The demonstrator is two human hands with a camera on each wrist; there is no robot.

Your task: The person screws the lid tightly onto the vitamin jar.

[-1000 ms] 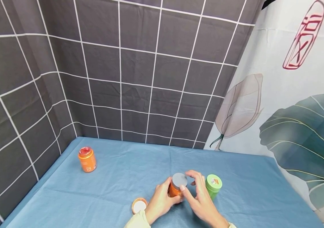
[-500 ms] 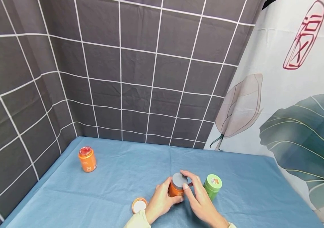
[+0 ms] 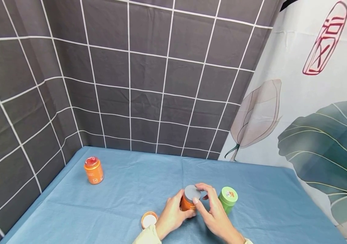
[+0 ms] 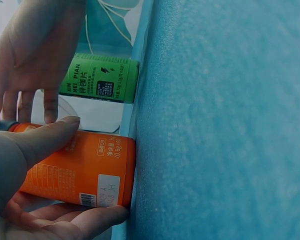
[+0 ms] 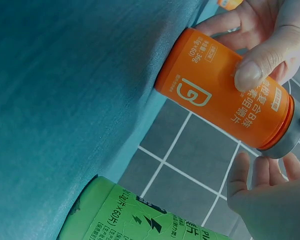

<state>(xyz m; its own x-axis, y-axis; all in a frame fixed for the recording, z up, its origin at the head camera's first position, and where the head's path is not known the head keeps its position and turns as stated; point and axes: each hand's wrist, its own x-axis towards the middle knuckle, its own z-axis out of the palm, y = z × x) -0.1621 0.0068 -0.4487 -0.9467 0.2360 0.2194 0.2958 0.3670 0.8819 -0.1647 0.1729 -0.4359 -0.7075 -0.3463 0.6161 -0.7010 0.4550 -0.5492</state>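
Note:
My left hand point(image 3: 171, 214) holds an upright orange supplement bottle point(image 3: 187, 204) at the near middle of the table, thumb on one side and fingers round the other. The bottle's base meets the blue cloth in the left wrist view. On its top sits a grey lid point(image 3: 192, 192). The thumb and index finger of my right hand point(image 3: 217, 213) pinch this lid at its rim, the other fingers loosely bent beside it. Just right of that hand stands a green bottle point(image 3: 228, 200) with a green lid. An orange lid point(image 3: 149, 220), white inside up, lies left of my left wrist.
A second orange bottle point(image 3: 94, 172) without a lid, red at its mouth, stands at the far left of the blue cloth point(image 3: 130, 183). Behind the table hang a dark checked curtain point(image 3: 146, 101) and a white leaf-patterned one point(image 3: 289, 84).
My right fingers have moved round the grey lid to the left, then back right to nearly their first position. The left hand and the bottle have stayed in place.

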